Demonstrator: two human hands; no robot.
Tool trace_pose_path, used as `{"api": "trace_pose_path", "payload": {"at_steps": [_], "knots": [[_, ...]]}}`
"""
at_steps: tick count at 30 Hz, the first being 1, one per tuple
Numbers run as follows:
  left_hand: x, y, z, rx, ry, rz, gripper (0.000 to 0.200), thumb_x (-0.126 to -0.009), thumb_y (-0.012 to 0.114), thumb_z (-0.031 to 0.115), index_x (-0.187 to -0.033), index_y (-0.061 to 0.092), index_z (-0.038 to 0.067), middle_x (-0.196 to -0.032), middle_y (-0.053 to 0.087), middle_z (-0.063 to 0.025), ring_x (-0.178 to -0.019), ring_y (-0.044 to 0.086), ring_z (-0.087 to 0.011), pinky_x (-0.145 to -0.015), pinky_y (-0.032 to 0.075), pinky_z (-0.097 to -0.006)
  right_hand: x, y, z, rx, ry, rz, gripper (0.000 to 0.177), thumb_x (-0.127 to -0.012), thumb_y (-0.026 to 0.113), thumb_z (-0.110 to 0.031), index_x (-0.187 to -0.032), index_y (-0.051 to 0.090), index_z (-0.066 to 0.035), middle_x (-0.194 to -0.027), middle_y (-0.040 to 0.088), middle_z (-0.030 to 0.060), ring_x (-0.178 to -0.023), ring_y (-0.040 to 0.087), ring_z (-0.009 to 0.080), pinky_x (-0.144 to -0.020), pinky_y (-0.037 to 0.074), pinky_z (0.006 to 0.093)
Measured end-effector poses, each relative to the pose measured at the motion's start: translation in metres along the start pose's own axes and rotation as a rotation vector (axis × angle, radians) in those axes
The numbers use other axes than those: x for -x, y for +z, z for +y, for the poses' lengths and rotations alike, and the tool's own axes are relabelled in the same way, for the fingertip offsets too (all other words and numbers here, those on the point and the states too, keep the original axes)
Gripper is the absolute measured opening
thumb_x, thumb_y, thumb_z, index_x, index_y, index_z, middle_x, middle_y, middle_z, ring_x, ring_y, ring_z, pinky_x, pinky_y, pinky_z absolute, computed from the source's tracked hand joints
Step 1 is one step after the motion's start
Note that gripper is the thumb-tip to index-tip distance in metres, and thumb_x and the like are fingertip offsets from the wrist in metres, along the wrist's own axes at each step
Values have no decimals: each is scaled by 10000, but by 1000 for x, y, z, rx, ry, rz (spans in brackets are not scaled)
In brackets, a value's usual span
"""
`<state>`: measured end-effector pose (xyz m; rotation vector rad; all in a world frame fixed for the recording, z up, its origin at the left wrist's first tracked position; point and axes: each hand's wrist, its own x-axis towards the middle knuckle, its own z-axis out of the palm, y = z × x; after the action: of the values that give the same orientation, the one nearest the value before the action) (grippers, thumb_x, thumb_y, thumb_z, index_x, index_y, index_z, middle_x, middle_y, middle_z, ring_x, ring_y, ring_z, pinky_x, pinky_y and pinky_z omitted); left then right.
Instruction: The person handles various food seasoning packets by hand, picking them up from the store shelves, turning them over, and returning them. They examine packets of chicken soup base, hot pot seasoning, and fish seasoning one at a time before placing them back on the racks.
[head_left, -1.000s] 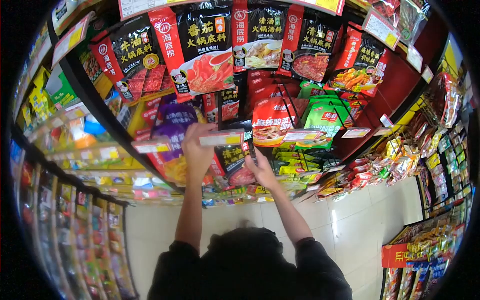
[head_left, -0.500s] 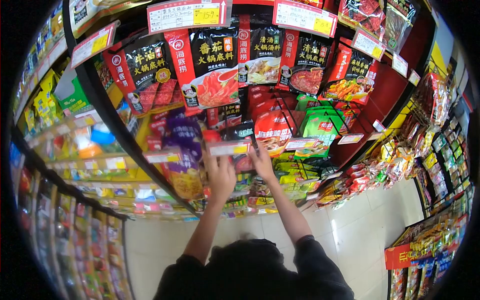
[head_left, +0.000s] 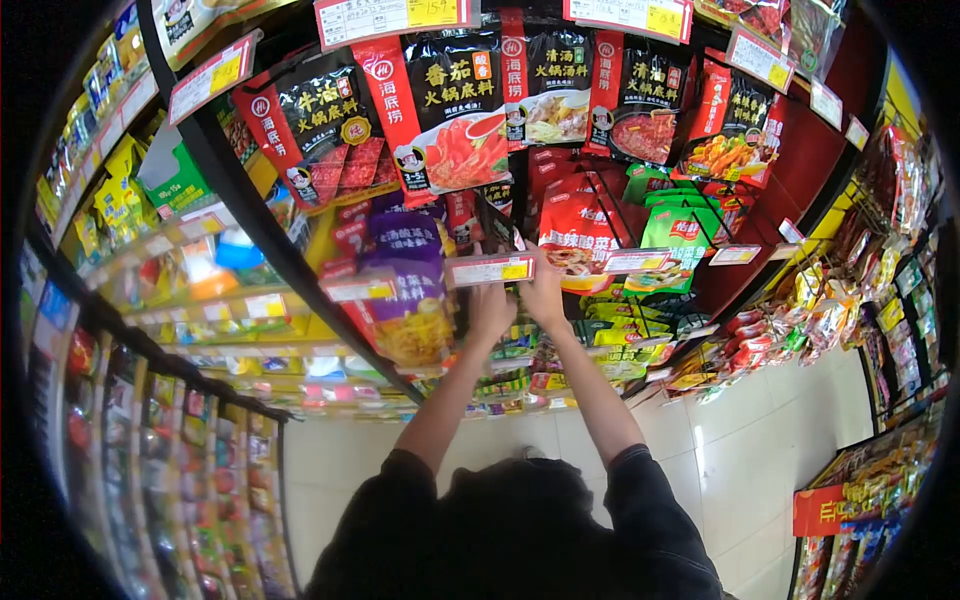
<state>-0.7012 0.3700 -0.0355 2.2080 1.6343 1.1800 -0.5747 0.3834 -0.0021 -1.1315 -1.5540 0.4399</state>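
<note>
My left hand (head_left: 491, 314) reaches up just below a white price label (head_left: 490, 270), which hides its fingertips. Close beside it, my right hand (head_left: 543, 292) has its fingers curled at the label's right end. A black packet (head_left: 499, 224) shows above the label between the hanging rows, tilted and seen nearly edge-on. Its lower part is hidden behind the label, where my right hand closes on it. To the left hang purple packets (head_left: 405, 290); to the right, red packets (head_left: 578, 225) and green packets (head_left: 672, 240).
Above hangs a row of hotpot seasoning packets (head_left: 450, 120) under more price labels. Dark shelf uprights (head_left: 262, 225) slant down on the left. Snack bags (head_left: 800, 300) hang on the right. Tiled floor (head_left: 740, 440) lies below, with a low rack (head_left: 860, 500) at the right.
Both hands have shifted right in view and closer together. The black packet, face-on before, is now tilted nearly edge-on. The whole shelf has slid right and slightly up in view.
</note>
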Motion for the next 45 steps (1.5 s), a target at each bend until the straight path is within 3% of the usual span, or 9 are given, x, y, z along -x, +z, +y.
{"api": "trace_pose_path", "payload": {"at_steps": [4, 12, 18, 21, 23, 29, 31, 35, 45], "knots": [[-16, -5, 8, -12, -43, 18, 829, -810, 642, 61, -1556, 281, 48, -1592, 163, -334, -1374, 343, -531, -1122, 345, -550, 32, -15, -11, 91, -56, 14, 586, -891, 628, -49, -1443, 435, 4, -1389, 490, 274, -1289, 483, 439, -1075, 417, 461], [-42, 26, -24, -155, 51, 148, 970, -793, 767, 326, -1576, 253, 73, -1514, 304, -321, -1324, 431, -497, -1079, 377, -558, 47, -36, -45, 84, -122, -68, 400, -878, 605, 16, -1275, 553, 7, -1238, 565, 221, -1189, 555, 421, -1014, 457, 444], [-15, 25, -11, 86, -48, 34, 731, -823, 617, 82, -1512, 374, 53, -1407, 478, -293, -1263, 507, -425, -1076, 387, -483, 83, -44, -33, -72, 43, -190, 185, -918, 599, 3, -1075, 694, -17, -957, 662, 169, -791, 696, 286, -683, 549, 343], [35, 5, 11, 247, 52, 24, 453, -873, 577, 8, -1326, 560, 30, -1315, 573, -231, -1178, 597, -352, -965, 477, -449, 109, -61, -42, -95, 163, -255, 196, -907, 601, 16, -1072, 700, -22, -921, 654, 154, -738, 674, 251, -676, 542, 330], [92, 0, 23, 405, -142, -103, 283, -918, 581, 7, -1198, 615, 34, -1201, 637, -166, -1045, 661, -303, -853, 530, -398, 130, -68, -31, -82, 182, -270, 206, -899, 598, 27, -1064, 708, -30, -900, 644, 139, -708, 651, 222, -662, 537, 313], [170, -85, 9, 233, -182, 319, 81, -951, 644, 107, -983, 697, 55, -976, 688, -69, -874, 657, -210, -793, 513, -329, 172, -78, -10, -163, 316, -256, 204, -901, 587, 41, -1048, 706, -37, -898, 642, 98, -709, 634, 173, -648, 533, 282], [162, -118, -18, 168, -338, 486, 110, -976, 620, 138, -998, 675, 46, -958, 674, -79, -935, 624, -194, -855, 480, -329, 186, -77, -9, -206, 405, -251, 190, -908, 589, 41, -1046, 698, -30, -913, 651, 94, -733, 648, 168, -651, 537, 281], [135, -164, -54, 8, -318, 546, 412, -993, 601, 118, -1377, 503, 5, -1289, 520, -136, -1179, 530, -240, -951, 489, -365, 202, -67, -10, -306, 485, -296, 144, -945, 594, 19, -1046, 689, -18, -963, 661, 81, -792, 687, 165, -671, 559, 282], [165, -110, -47, 115, -377, 477, 521, -938, 657, 133, -1401, 463, -7, -1235, 508, -153, -1084, 518, -261, -909, 461, -376, 206, -67, -35, -367, 464, -413, 149, -931, 595, 38, -1040, 689, -4, -951, 670, 81, -781, 680, 145, -694, 542, 270]]}}
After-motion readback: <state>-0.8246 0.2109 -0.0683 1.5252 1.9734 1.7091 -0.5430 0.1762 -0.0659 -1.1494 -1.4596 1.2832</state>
